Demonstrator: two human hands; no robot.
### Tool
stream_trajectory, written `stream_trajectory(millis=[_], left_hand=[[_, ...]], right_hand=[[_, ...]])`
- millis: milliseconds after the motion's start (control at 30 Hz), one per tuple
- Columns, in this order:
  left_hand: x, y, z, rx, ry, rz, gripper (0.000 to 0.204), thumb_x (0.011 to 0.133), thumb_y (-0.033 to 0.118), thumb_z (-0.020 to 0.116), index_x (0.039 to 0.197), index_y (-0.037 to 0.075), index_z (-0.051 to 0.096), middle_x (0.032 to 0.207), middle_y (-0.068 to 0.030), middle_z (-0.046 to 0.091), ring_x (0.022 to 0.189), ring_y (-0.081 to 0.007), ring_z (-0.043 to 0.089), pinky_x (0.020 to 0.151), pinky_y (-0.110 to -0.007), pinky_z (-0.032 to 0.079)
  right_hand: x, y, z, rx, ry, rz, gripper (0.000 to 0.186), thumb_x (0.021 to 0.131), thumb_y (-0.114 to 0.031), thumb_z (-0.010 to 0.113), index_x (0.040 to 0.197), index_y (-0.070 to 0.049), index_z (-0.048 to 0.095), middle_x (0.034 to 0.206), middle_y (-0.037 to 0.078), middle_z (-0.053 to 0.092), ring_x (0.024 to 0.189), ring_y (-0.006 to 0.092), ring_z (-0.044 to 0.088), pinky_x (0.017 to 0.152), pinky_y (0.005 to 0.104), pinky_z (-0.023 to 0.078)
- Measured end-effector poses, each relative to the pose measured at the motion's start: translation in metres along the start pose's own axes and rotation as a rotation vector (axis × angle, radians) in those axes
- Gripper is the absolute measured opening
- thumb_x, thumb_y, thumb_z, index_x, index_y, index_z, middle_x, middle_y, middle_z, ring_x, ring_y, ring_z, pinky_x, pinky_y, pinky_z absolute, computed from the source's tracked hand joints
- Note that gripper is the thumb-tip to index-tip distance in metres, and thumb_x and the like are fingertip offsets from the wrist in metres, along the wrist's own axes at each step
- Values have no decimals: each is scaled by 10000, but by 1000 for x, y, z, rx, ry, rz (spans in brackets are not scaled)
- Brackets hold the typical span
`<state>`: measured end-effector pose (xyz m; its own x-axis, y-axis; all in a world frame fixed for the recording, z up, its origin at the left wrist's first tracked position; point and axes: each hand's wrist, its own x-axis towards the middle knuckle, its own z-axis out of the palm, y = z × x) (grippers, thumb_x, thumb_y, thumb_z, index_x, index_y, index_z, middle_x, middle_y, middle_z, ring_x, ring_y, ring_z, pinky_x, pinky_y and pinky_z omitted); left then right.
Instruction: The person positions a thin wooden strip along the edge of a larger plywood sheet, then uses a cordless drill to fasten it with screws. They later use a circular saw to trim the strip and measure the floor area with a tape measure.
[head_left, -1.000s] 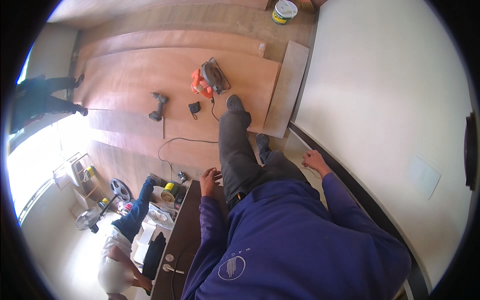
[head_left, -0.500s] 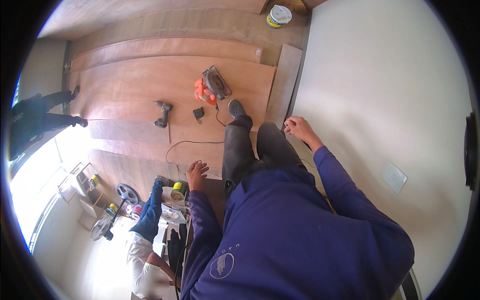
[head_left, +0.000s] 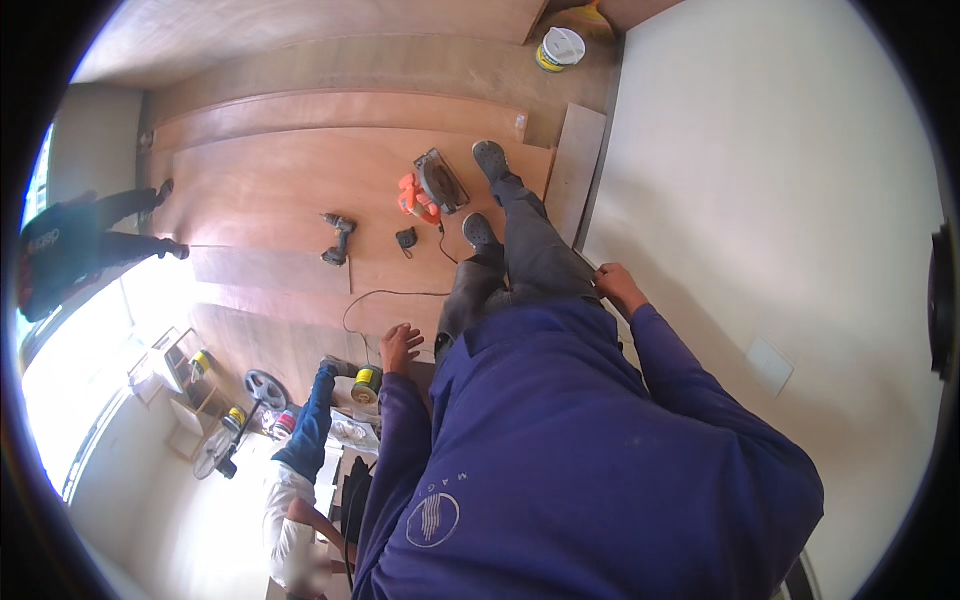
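Observation:
My left hand (head_left: 400, 348) hangs at my side with its fingers loosely apart and nothing in them. My right hand (head_left: 620, 290) is beside my right thigh, close to the white wall (head_left: 760, 180), its fingers curled together; what they hold, if anything, is hidden. Ahead of my feet, an orange circular saw (head_left: 420, 199) lies on a reddish plywood sheet (head_left: 270, 190), its cord trailing back toward me. To its left are a black tape measure (head_left: 406, 239) and a cordless drill (head_left: 338, 239). Neither hand touches these tools.
A lidded white bucket (head_left: 561, 48) stands at the far right, near a narrow board (head_left: 576, 150) along the wall. One person (head_left: 90, 245) is at the left by the bright window; another (head_left: 290, 500) is at lower left, near a fan (head_left: 212, 452) and paint cans.
My right foot has come forward into view beside the saw. My right hand has drawn back slightly along my thigh, and the floor tools sit a little lower in view.

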<state>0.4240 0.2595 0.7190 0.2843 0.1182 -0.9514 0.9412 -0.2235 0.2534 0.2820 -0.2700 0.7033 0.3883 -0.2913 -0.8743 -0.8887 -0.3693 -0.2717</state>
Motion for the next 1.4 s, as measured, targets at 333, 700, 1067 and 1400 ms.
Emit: stream_trajectory(millis=[333,700,1067,1400], left_hand=[[7,111,23,-81,72,70,434,986,341,633,1303,45,617,1107,-131,743,905,-246,741,668,-358,526],[37,172,87,-305,166,145,384,972,347,618,1211,50,668,1068,-123,747,912,-227,737,697,-376,535],[84,139,130,-524,163,-204,286,941,302,659,1121,81,674,981,-122,739,774,-263,725,638,-425,517],[196,276,68,-1008,314,101,163,966,193,657,1007,36,668,783,-100,672,645,-199,669,483,-344,519]], right_hand=[[121,-142,-89,134,90,-232,243,913,-170,608,906,32,743,807,175,758,665,266,749,639,373,582],[206,-281,-224,20,46,-335,273,1006,-181,533,958,38,690,729,162,718,627,217,720,567,339,586],[284,-444,-230,-187,-135,-409,252,1050,-233,522,1050,-27,668,817,146,754,605,182,706,517,297,537],[328,-624,-194,-451,-319,-324,198,994,-151,548,1005,0,676,763,151,741,605,211,720,460,289,495]])
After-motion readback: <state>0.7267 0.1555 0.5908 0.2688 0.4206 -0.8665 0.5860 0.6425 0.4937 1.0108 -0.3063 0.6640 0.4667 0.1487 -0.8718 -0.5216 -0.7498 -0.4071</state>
